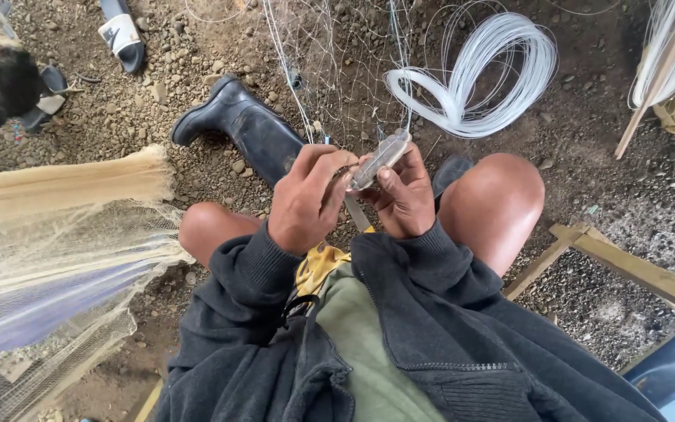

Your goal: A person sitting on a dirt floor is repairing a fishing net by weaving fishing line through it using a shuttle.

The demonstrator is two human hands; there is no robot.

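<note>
The right hand (404, 199) pinches a clear plastic netting shuttle (380, 159) between thumb and forefinger, its fingers curled around the lower end so that the upper end juts out up and to the right, past the knuckles. The left hand (306, 199) sits just beside it, touching it at the fingertips; its fingers are bent inward and pressed together at the shuttle's lower end, where they appear to pinch fine line, though the strand itself is too thin to tell. Both hands hover above the person's bare knees.

From the shuttle's tip, a thin fishing net (337, 70) rises away toward the top of the view, its mesh nearly transparent against the gravel ground (197, 101). Near the net, to the right and above the right hand, a coil of pale monofilament line (478, 74) lies on the ground. A black rubber boot (248, 129) rests on the gravel just left of the left hand. Further left, a heap of cream and bluish netting (48, 266) is piled, well apart from the hands. A wooden frame (626, 266) lies at the right, beside the person's knee. A dark chicken (5, 78) stands at the upper left corner, near a sandal (123, 35).
</note>
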